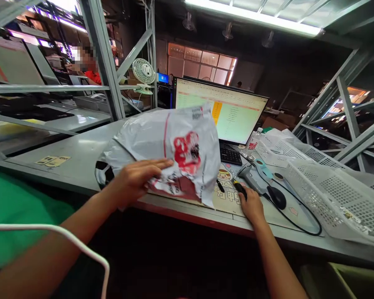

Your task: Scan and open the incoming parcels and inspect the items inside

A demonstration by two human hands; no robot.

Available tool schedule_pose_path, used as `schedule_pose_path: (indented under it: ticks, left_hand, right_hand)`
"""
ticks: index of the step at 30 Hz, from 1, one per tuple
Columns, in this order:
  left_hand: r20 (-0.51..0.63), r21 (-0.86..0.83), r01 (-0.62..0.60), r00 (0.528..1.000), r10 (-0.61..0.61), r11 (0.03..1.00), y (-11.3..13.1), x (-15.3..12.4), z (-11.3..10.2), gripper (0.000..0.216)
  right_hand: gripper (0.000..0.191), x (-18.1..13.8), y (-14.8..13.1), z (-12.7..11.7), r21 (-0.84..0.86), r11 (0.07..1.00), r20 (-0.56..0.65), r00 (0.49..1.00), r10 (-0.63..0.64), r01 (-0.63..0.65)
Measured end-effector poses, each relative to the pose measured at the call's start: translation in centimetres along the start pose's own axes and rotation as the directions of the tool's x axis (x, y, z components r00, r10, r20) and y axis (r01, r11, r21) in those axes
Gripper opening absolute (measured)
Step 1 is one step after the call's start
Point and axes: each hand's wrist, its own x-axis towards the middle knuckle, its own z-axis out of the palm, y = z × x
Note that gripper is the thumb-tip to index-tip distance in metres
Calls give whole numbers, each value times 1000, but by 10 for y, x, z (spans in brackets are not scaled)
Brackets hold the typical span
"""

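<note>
A grey-white plastic mailing bag [149,137] with red and black print stands bulging over the desk's front edge, its lower part crumpled. My left hand [140,176] grips the bag from the front, fingers stretched along it; the thumb's hold is partly hidden. On the right, my right hand [252,203] is closed round a black-handled tool [240,189] with a yellow end, low over the desk mat; its exact kind is unclear. A black pen-like object [220,186] lies between the bag and that hand. Just right of the hand are a grey barcode scanner [252,179] and a black mouse [276,197].
Behind the bag stand a monitor [246,112] and a keyboard [230,155]. White perforated baskets [327,195] line the right side. A dark cable [314,222] loops before them. Metal frame posts [107,62] rise at left, near a small fan [143,71]. A person [92,74] is farther back.
</note>
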Motion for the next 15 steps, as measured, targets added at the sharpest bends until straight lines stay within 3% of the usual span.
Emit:
schedule_pose_path:
  ticks: [2, 4, 8, 10, 12, 15]
  left_hand:
    - [175, -91, 7, 985, 9, 996, 13, -9, 31, 31]
    - [319, -105, 110, 945, -71, 988, 20, -27, 65, 53]
    - [484, -46, 248, 853, -196, 968, 23, -60, 113, 85]
    - [518, -60, 245, 836, -180, 968, 22, -64, 123, 87]
    - [527, -86, 264, 830, -181, 961, 23, -62, 125, 87]
    - [507, -105, 288, 839, -199, 952, 25, -56, 121, 84]
  right_hand:
    - [51, 1, 2, 2, 90, 996, -90, 996, 6, 3]
    - [53, 2, 5, 0, 174, 985, -198, 980, 29, 6]
    - [51, 16, -8, -26, 277, 957, -297, 955, 3, 83]
    - [49, 30, -40, -44, 328, 923, -224, 966, -132, 202]
    - [45, 45, -93, -58, 375, 866, -88, 943, -322, 331]
    - [39, 63, -197, -59, 397, 788, 137, 819, -558, 471]
